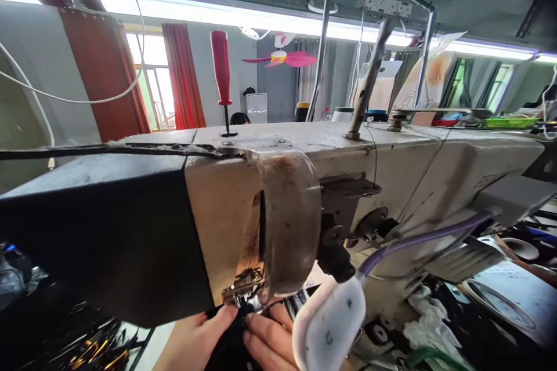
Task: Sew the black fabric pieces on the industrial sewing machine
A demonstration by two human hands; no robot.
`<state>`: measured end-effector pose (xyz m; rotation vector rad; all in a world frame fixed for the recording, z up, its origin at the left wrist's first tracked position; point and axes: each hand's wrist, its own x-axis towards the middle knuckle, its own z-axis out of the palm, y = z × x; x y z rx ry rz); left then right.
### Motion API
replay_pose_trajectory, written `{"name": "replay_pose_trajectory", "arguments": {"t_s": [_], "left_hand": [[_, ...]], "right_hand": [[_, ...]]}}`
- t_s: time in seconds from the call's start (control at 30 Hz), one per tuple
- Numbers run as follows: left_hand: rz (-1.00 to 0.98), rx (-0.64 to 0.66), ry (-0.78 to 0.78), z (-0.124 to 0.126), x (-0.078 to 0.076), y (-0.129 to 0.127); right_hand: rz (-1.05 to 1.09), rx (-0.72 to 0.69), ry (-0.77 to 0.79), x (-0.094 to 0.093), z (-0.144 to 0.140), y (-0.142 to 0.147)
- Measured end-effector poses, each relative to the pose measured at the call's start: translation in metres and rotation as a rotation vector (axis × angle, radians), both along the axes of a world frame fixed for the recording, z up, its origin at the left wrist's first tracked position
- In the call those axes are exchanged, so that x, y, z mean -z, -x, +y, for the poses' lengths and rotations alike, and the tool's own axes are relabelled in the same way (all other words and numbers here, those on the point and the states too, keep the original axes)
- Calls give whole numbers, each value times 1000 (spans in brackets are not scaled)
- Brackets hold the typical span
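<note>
Low in the head view, my left hand point(195, 339) is at the needle area of a sewing machine point(228, 214), its thumb pressed on black fabric point(230, 342). Beside it, my right hand point(272, 339) has its fingers close together on the same fabric. Both hands are closed on the cloth, just under the metal presser foot point(243, 290). Part of my right hand is hidden behind a white lamp head point(333, 324). A cloudy plastic guard point(291, 226) curves down in front of the needle.
A red-handled screwdriver point(221, 66) stands upright on the machine's top. A purple gooseneck point(418, 237) carries the lamp. Dark pieces with yellow parts point(98, 351) lie lower left. White plastic point(435, 324) and spools are at the lower right.
</note>
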<state>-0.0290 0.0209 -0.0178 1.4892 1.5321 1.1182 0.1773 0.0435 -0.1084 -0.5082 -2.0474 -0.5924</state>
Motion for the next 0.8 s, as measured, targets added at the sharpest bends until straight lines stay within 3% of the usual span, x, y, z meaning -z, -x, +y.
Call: {"name": "replay_pose_trajectory", "arguments": {"t_s": [0.2, 0.4, 0.63, 0.8], "left_hand": [[36, 43, 52, -1, -1, 3], [41, 123, 139, 4, -1, 7], [5, 28, 136, -2, -2, 14], [-74, -18, 228, 4, -1, 18]], "right_hand": [[107, 35, 247, 11, -13, -5], [333, 87, 198, 19, -5, 20], [158, 29, 317, 15, -8, -6], [145, -18, 233, 12, 2, 1]]}}
